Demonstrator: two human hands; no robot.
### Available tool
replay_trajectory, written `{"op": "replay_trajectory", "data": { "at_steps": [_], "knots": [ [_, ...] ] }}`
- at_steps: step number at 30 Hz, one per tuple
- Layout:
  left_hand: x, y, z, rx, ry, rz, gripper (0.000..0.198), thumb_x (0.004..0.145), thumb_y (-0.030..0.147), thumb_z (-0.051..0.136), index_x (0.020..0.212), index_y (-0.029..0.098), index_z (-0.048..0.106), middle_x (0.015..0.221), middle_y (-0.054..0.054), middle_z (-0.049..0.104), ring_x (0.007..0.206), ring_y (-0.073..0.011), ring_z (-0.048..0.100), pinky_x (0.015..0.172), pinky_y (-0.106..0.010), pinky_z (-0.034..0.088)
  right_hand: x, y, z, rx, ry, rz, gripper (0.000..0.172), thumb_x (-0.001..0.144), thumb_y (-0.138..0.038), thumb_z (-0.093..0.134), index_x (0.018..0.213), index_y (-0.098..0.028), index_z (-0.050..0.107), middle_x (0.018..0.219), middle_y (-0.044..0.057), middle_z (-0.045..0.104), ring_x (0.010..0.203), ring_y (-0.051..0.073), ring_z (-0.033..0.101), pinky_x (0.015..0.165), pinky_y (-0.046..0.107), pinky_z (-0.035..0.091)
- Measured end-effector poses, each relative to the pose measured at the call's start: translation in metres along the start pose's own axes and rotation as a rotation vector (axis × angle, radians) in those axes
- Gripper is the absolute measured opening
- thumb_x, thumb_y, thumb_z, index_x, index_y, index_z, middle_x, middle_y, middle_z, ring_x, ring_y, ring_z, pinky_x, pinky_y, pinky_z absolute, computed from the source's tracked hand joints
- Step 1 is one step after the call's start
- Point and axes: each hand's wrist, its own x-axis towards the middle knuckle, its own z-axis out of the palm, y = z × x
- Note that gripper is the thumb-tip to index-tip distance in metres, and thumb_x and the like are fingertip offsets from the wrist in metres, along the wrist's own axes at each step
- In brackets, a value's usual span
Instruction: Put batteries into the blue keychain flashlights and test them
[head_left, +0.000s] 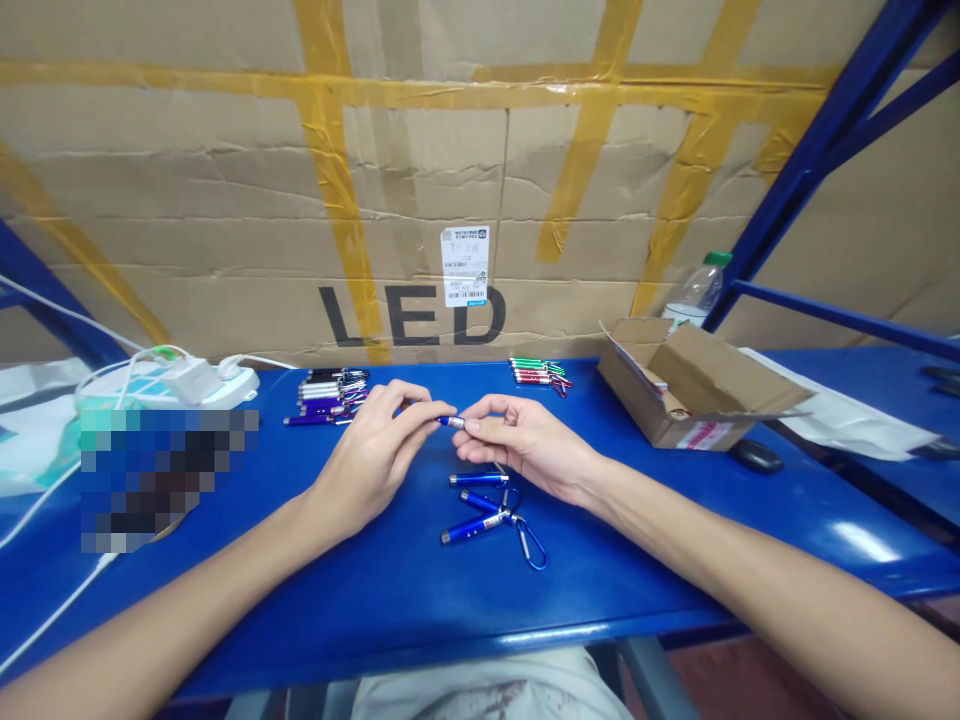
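Blue tube (452, 422) bridges left grip (367, 450) and right grip (534, 445).

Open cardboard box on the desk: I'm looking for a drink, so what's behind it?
A clear bottle with a green cap shows past the cardboard box. The box hides its base and anything low behind it.

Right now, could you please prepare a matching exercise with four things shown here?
1. Blue penlight
2. Bottle cap
3. Power strip
4. Open cardboard box

A. Green
B. Pink-and-white label on its side
C. Held by left hand and right hand
D. White, left of both hands

Pairs: 1-C; 2-A; 3-D; 4-B
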Motion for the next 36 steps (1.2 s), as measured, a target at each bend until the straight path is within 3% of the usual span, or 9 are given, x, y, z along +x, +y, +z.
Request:
{"op": "replay_trajectory", "data": {
  "at_steps": [29,36],
  "knots": [
    [-0.0011,0.0019,0.0017,-0.068,0.017,-0.077,0.024,0.11,0.019,0.053,0.128,0.024,0.069,0.118,-0.007,0.065,0.113,-0.0225,0.062,0.101,-0.039,0.052,-0.0002,0.001,-0.0008,-0.086,0.028,-0.043,0.032,0.081,-0.032,0.094,0.096,-0.014,0.072,0.089,0.008,0.082,0.075,0.014,0.079,0.076,0.024,0.066],
    [-0.0007,0.0022,0.0005,-0.083,0.009,-0.084,0.023,0.11,0.019,0.055,0.127,0.023,0.069,0.12,-0.007,0.068,0.115,-0.0225,0.064,0.103,-0.039,0.051,-0.0008,-0.0001,0.0015,-0.202,0.027,-0.123,0.034,0.082,-0.038,0.092,0.093,-0.014,0.071,0.083,0.006,0.081,0.069,0.012,0.076,0.068,0.022,0.063]
  ]
}}
